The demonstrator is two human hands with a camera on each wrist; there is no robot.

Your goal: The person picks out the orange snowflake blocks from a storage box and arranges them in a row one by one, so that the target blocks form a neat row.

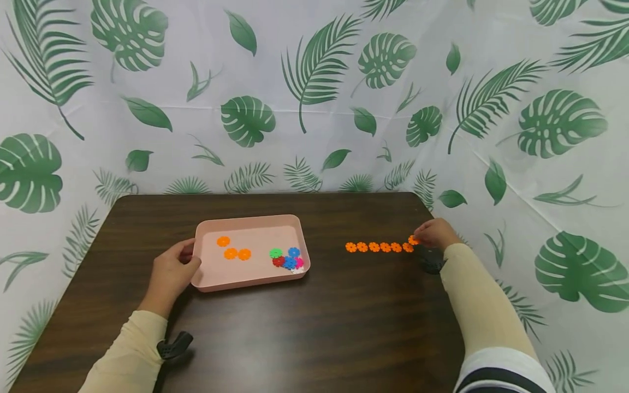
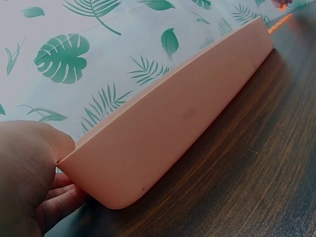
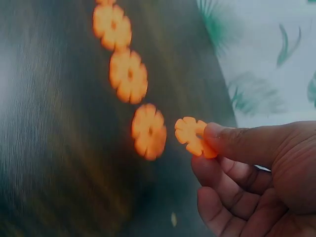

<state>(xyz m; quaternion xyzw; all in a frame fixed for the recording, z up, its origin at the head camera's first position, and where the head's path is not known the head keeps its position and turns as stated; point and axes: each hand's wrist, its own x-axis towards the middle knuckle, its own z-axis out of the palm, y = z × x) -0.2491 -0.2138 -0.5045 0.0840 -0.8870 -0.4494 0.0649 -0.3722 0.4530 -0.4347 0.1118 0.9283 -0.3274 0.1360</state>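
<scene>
Grip pinched small on the right hand (image 1: 434,233), it's holding a notched orange flower-shaped disc (image 3: 185,129), just beside the right end of a row of matching discs (image 1: 372,248) on the dark wood-grain table (image 1: 314,338); the left hand (image 1: 169,273) pinches a shallow pink rectangular tray (image 1: 265,233).

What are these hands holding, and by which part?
Right hand: an orange disc, pinched at its edge. Left hand: the pink tray, held at its left rim.
</scene>
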